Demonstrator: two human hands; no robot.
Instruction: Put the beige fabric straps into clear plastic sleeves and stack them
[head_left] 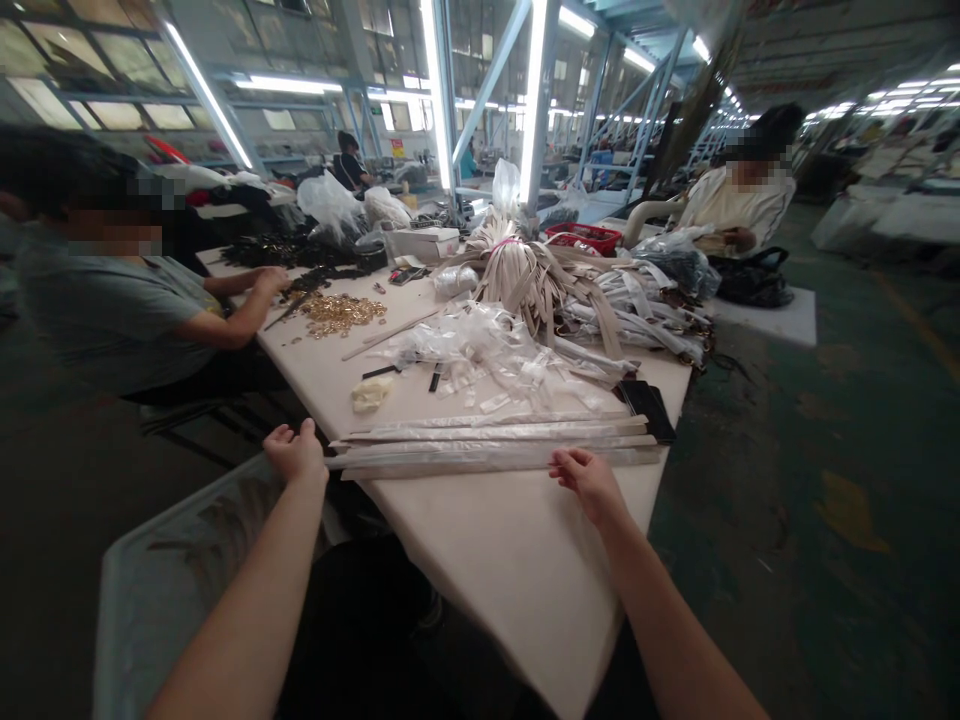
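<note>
A stack of long, pale strips wrapped in clear plastic (495, 445) lies across the near part of the white table (487, 560). My left hand (298, 452) is closed around the left end of the stack, past the table's edge. My right hand (589, 478) rests on the stack's front edge near its right end, fingers curled on it. A black flat piece (649, 408) lies at the right end of the strips.
Loose clear plastic bags (487, 350), a bundle of beige straps (525, 275), gold metal fittings (337, 312) and a red basket (585, 237) cover the table farther back. A seated person (112, 290) works at the left, another (739, 200) at the far right. A grey bin (172, 570) stands at my left.
</note>
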